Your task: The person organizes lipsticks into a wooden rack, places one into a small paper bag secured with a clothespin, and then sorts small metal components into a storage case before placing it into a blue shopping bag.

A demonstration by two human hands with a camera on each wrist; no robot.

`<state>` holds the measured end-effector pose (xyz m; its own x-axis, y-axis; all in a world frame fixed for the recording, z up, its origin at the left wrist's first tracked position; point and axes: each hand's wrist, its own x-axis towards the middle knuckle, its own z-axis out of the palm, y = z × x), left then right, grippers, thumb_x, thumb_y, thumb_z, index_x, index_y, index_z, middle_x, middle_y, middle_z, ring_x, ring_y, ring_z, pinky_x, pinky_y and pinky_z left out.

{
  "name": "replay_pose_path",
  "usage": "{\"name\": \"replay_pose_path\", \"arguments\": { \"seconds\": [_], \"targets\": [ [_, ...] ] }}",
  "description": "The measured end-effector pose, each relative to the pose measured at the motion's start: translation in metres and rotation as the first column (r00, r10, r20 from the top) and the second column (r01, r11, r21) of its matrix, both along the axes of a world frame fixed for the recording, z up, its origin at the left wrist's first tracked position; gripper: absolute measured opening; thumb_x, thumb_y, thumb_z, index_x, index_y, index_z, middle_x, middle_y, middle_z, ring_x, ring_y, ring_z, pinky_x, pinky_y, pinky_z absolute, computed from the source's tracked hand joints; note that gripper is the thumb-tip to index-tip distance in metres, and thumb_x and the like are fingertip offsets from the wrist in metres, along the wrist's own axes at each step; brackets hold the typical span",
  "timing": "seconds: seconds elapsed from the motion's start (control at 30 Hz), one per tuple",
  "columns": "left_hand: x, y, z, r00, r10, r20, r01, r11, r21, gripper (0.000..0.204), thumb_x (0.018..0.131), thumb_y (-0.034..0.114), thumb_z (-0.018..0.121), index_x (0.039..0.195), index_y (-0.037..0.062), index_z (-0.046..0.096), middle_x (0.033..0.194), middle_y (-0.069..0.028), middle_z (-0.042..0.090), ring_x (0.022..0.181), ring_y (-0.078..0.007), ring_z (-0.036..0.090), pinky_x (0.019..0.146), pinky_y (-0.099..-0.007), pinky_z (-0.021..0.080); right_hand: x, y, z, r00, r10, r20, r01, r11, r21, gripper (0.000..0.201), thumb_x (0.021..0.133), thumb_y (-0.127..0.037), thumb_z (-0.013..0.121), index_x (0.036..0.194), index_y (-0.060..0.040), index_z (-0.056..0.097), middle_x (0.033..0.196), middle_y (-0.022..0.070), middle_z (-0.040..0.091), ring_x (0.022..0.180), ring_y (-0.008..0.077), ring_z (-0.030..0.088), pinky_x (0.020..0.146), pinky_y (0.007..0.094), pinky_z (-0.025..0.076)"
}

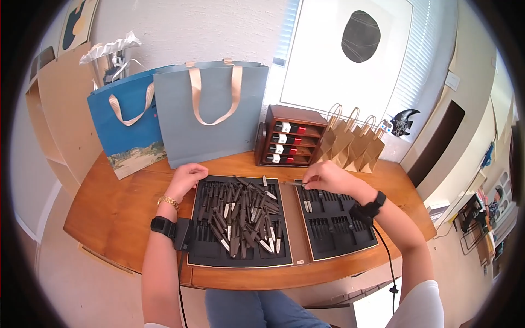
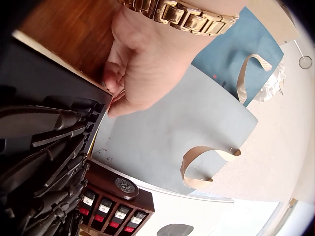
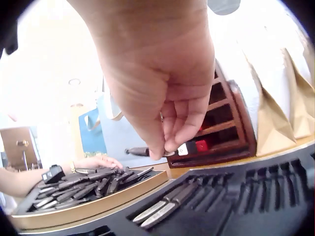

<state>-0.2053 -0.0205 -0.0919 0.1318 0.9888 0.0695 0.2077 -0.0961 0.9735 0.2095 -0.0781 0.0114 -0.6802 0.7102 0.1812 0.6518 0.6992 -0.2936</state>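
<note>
My right hand (image 1: 328, 179) pinches one slim dark-brown piece (image 3: 139, 151) between thumb and fingers, its silver end at the fingertips. It hovers over the back left corner of the right tray (image 1: 320, 255), a black slotted insert. Two matching pieces (image 3: 166, 206) with silver blade-like ends lie in slots there. My left hand (image 1: 188, 180) grips the back left corner of the left tray (image 2: 54, 78) between thumb and fingers. A loose heap of the same dark pieces (image 1: 240, 216) covers much of that tray, crossing at many angles and hiding most slots.
Behind the trays stand a grey paper bag (image 1: 213, 136), a blue paper bag (image 1: 123, 136) and a wooden drawer rack (image 1: 298, 115) holding small boxes. Several brown paper bags (image 1: 350, 145) stand at the back right. A brown strip (image 1: 295, 235) lies between the trays on the wooden table (image 1: 126, 218).
</note>
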Motion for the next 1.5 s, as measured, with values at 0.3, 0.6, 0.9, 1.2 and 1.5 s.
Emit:
{"name": "replay_pose_path", "arguments": {
  "seconds": [0.3, 0.6, 0.9, 1.2, 1.5],
  "targets": [
    [-0.001, -0.001, 0.001, 1.0, 0.003, -0.005, -0.003, 1.0, -0.005, 0.016, 0.092, 0.016, 0.068, 0.103, 0.0038, 0.071, 0.085, 0.0018, 0.068, 0.065, -0.0044, 0.052, 0.058, -0.0208, 0.042, 0.031, -0.044, -0.043, 0.679, -0.687, -0.26, 0.306, 0.586, -0.75, 0.037, 0.09, -0.003, 0.069, 0.121, 0.005, 0.051, 0.083, 0.01, 0.067, 0.07, 0.0152, 0.067, 0.063, 0.0266, 0.059],
    [-0.003, 0.001, -0.001, 1.0, 0.009, -0.001, -0.009, 1.0, -0.013, 0.017, 0.093, 0.015, 0.067, 0.105, 0.0032, 0.071, 0.085, 0.0026, 0.068, 0.064, -0.0038, 0.052, 0.058, -0.0204, 0.041, 0.022, -0.04, -0.053, 0.738, -0.628, -0.246, 0.308, 0.639, -0.705, 0.043, 0.091, -0.002, 0.067, 0.131, 0.0062, 0.053, 0.082, 0.0088, 0.068, 0.07, 0.0138, 0.067, 0.063, 0.0257, 0.058],
    [-0.001, -0.002, 0.003, 1.0, 0.007, -0.003, -0.007, 1.0, -0.013, 0.018, 0.093, 0.015, 0.068, 0.105, 0.0027, 0.071, 0.088, 0.002, 0.069, 0.065, -0.0038, 0.051, 0.059, -0.0203, 0.041, 0.019, -0.044, -0.047, 0.904, -0.423, -0.067, 0.405, 0.895, -0.189, 0.04, 0.081, -0.005, 0.076, 0.119, 0.0049, 0.067, 0.082, 0.0137, 0.071, 0.074, 0.0204, 0.069, 0.071, 0.0323, 0.054],
    [-0.003, -0.001, 0.002, 1.0, 0.0, -0.01, 0.0, 1.0, -0.01, 0.019, 0.093, 0.016, 0.067, 0.107, 0.0019, 0.07, 0.088, 0.0013, 0.068, 0.065, -0.0043, 0.051, 0.059, -0.0206, 0.04, 0.032, -0.04, -0.062, 0.92, -0.363, -0.149, 0.325, 0.918, -0.228, 0.041, 0.083, -0.01, 0.077, 0.122, 0.0001, 0.068, 0.086, 0.0091, 0.072, 0.072, 0.0161, 0.064, 0.069, 0.0298, 0.052],
    [-0.002, -0.003, 0.005, 1.0, 0.011, -0.016, -0.011, 1.0, -0.007, 0.02, 0.093, 0.016, 0.068, 0.108, 0.0016, 0.07, 0.088, 0.0016, 0.068, 0.066, -0.0042, 0.051, 0.059, -0.0203, 0.041, 0.036, -0.038, -0.062, 0.979, -0.199, -0.042, 0.2, 0.98, 0.005, 0.038, 0.083, -0.012, 0.076, 0.119, -0.0001, 0.069, 0.087, 0.0121, 0.067, 0.078, 0.0272, 0.065, 0.069, 0.0358, 0.052]
  ]
}}
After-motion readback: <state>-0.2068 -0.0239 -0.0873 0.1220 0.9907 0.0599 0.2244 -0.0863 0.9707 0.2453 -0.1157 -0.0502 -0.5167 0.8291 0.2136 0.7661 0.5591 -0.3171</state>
